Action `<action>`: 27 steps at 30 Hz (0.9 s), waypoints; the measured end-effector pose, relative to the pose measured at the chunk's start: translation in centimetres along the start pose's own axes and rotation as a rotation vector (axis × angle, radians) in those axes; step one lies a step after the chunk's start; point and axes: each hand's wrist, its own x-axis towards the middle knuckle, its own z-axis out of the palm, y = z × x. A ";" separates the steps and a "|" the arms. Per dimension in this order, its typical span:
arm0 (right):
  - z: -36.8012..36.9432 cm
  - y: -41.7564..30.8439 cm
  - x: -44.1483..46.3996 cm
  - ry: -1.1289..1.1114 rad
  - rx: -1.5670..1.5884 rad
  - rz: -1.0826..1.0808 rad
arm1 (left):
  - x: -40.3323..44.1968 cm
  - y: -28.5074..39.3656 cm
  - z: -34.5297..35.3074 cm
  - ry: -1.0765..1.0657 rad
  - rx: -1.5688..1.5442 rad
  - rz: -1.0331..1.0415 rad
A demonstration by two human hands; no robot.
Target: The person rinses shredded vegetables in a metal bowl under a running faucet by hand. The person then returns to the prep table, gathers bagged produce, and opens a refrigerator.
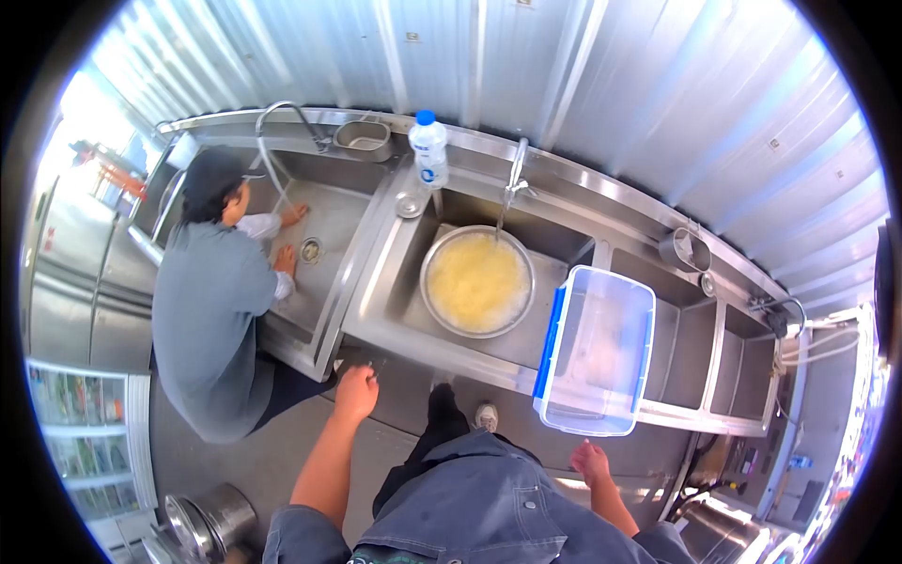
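My left hand is closed, with its fingers curled, in front of the sink's front edge; whatever it may hold is too small to make out. Just below the near end of a clear plastic box is my right hand, its fingers curled and nothing visible in them. The box has blue side clips and rests across the sink rim. A round metal bowl full of yellow, foamy contents sits in the middle basin, under a faucet with water running.
At the left basin a person in grey leans in with both hands. A blue-capped bottle and a small metal container stand along the back ledge. Metal pots are on the floor at lower left. More basins extend right.
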 end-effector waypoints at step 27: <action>41.1 10.4 -14.7 -0.559 -1.295 -0.207 | -69.4 -30.6 20.7 0.014 -0.459 -1.453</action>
